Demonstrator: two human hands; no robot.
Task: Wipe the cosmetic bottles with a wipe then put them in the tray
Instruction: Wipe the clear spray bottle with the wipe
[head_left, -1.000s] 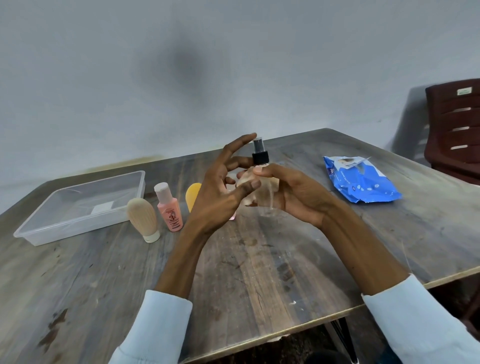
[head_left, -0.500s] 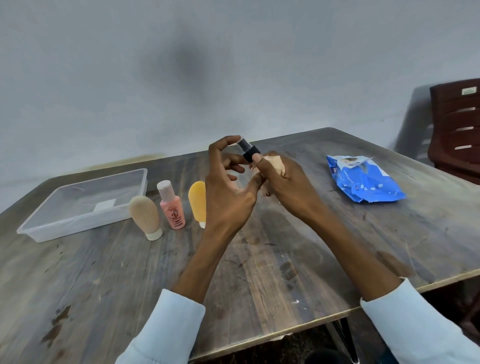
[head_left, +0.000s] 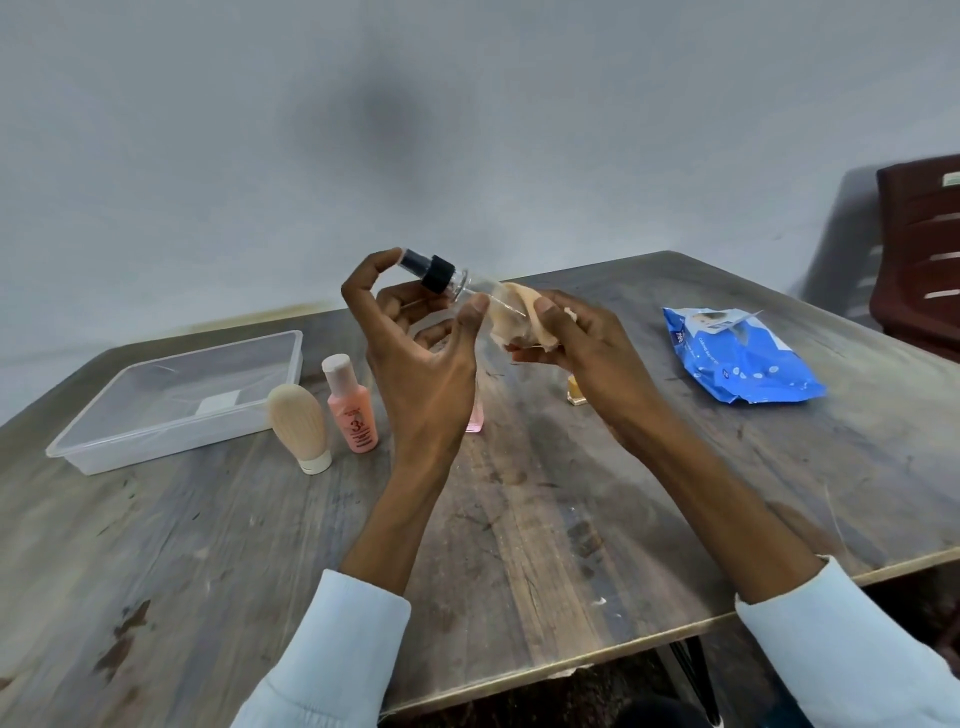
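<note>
On the table's (head_left: 519, 545) left side the clear tray (head_left: 171, 395) holds no bottles yet; a tan bottle (head_left: 300, 427) and a pink bottle (head_left: 352, 404) stand beside it. Above the middle, the left hand (head_left: 415, 358) pinches the spray bottle (head_left: 452, 275) near its black cap. A second ago it stood upright; now it lies tilted, long axis nearly level, cap pointing up-left, so wiping has likely reached the base. The right hand (head_left: 576, 338) grips the wipe (head_left: 519, 317) around the bottle's lower end. Farther right lies the blue wipes pack (head_left: 737, 358).
</note>
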